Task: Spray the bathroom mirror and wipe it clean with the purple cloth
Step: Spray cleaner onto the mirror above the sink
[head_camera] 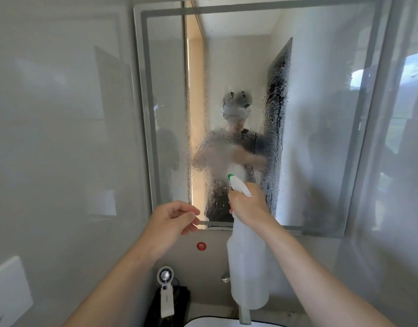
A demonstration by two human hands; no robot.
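Bare forearms (pixel 123 279); grey top (pixel 215 138) in reflection.

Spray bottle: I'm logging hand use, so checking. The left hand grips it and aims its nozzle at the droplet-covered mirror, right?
Wrong hand. The head view shows the right hand gripping the spray bottle and aiming its nozzle at the droplet-covered mirror; the left hand holds nothing.

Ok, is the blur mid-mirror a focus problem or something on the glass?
Head view: on the glass; droplets and mist cover the mirror centre, while the spray bottle and right hand in front look sharp; a window reflection glares on the right wall.
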